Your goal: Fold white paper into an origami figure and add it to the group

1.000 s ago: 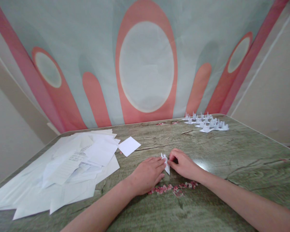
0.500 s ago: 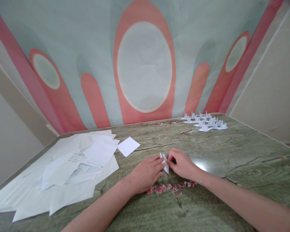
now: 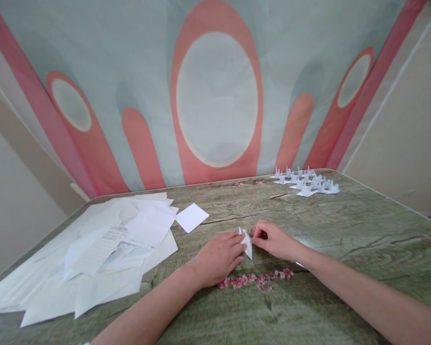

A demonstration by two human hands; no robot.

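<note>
A small folded white origami paper (image 3: 248,246) with pointed tips lies on the table between my two hands. My left hand (image 3: 221,256) rests on the table with its fingertips over the paper's left side, holding it in place. From the right, my right hand (image 3: 275,240) pinches at the paper's right edge with thumb and curled forefinger. The fingers partly cover the paper, so its exact folds cannot be made out. Just beyond my left hand lies a flat white paper square (image 3: 192,218).
A wide, loose pile of white paper sheets (image 3: 50,282), some with writing, spreads over the left of the wood-patterned table (image 3: 345,230). Several folded white paper cranes (image 3: 306,190) stand at the back right corner. A printed backdrop (image 3: 217,96) hangs behind the table's far edge.
My right hand has shifted very slightly at the paper's right edge, showing a little more of the paper. My left hand stays in place. The view has moved slightly.
</note>
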